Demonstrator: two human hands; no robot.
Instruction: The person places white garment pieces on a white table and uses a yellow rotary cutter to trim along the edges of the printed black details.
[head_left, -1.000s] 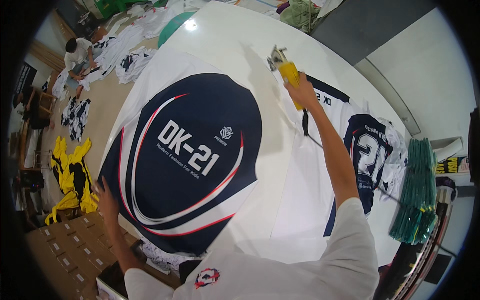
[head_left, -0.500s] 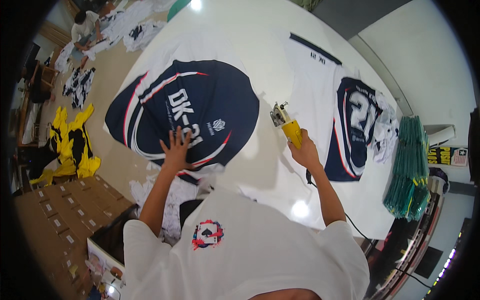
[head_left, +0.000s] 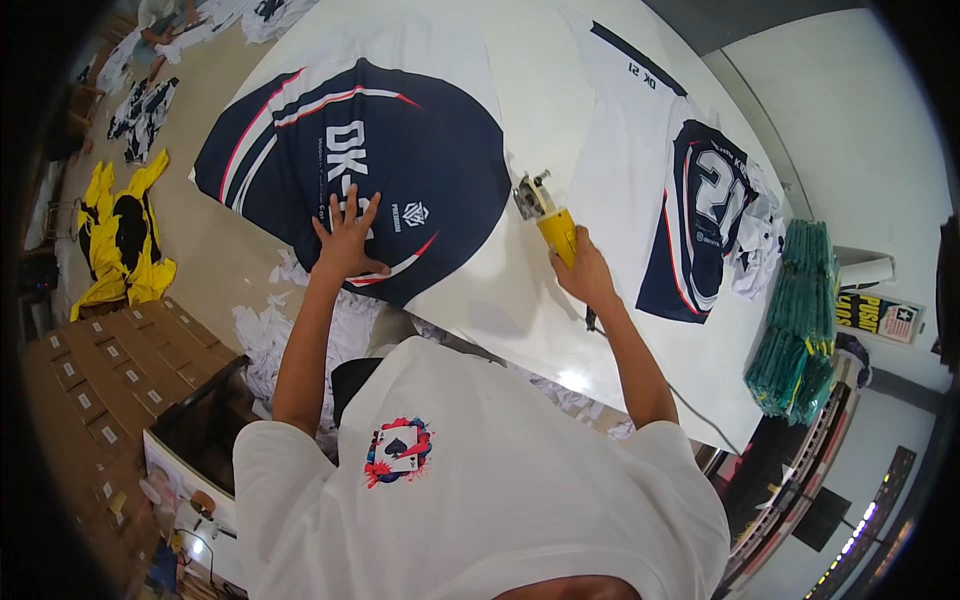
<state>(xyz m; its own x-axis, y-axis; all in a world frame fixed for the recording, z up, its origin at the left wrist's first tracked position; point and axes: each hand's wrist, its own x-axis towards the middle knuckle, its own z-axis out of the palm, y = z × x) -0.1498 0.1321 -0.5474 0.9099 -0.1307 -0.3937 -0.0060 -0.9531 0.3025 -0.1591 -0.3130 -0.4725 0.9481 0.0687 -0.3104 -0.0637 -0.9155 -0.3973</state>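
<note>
A dark navy jersey panel [head_left: 450, 150] with white and red curved stripes and white lettering lies on the white table, its near left part reaching the table's edge. My left hand [head_left: 347, 240] rests on it with fingers spread, covering part of the lettering. My right hand [head_left: 582, 270] grips the yellow body of an electric fabric cutter [head_left: 556, 234]. The cutter's metal head [head_left: 531, 196] stands just right of the panel's rounded right edge, with a narrow gap seeming to lie between them. A cord trails from the cutter toward the table's near right.
Another navy and white jersey piece [head_left: 690, 230] lies to the right, beside a stack of green packets [head_left: 795, 320]. White scraps [head_left: 290, 330] are heaped below the near edge. Brown cartons [head_left: 110, 390] and a yellow-black garment [head_left: 125, 235] are at left. Another person sits far left.
The cutter has come closer to the panel's right edge. My left hand lies farther up over the lettering. White fabric at the panel's near edge no longer shows there. The whole view has shifted.
</note>
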